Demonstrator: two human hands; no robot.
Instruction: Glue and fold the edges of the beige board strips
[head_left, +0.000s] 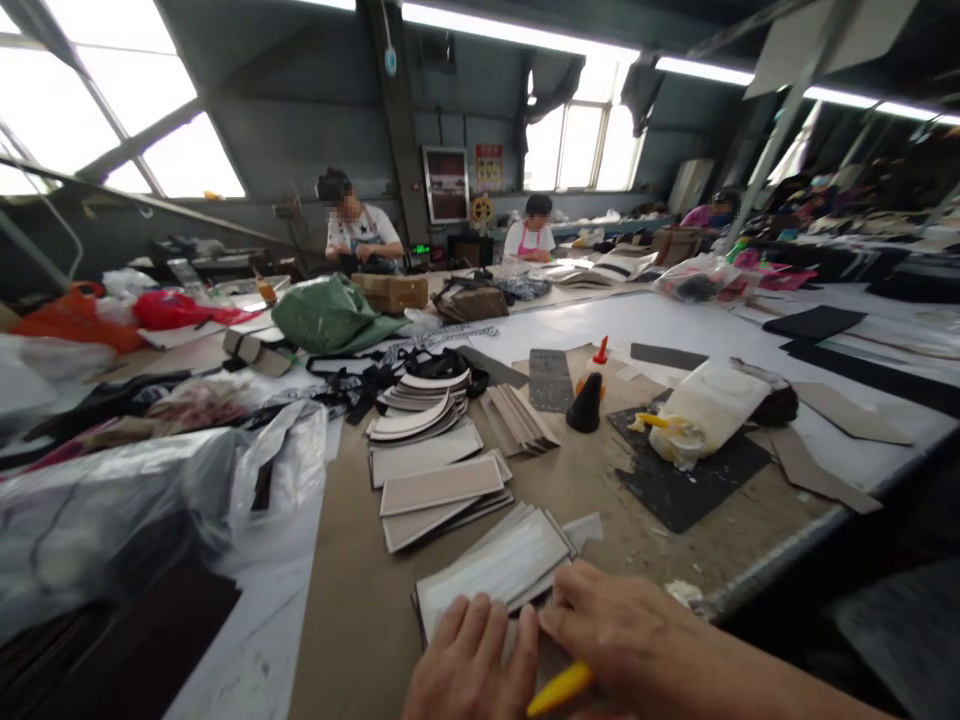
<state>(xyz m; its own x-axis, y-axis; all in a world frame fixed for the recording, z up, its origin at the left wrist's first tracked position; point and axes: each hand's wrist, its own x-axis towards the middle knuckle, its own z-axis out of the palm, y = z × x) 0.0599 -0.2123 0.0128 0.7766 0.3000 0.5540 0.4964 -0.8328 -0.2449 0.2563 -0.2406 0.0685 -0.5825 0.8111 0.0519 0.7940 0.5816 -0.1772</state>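
Observation:
My left hand (466, 662) lies at the bottom edge with its fingers flat on a fanned stack of grey-white rectangular pieces (491, 565) on the brown paper-covered table (352, 600). My right hand (622, 630) rests beside it, fingertips touching the same stack's near edge, with a yellow tool (561, 689) tucked under its palm. Further stacks of rectangular pieces (439, 490) and curved pieces (416, 405) lie beyond.
A black cone-shaped glue bottle (586, 405) with an orange-tipped one behind, a white bag (705, 410) on a black mat (686, 480), clear plastic bags (112, 510) at left and a green bag (326, 315) fill the table. Three people sit at the far end.

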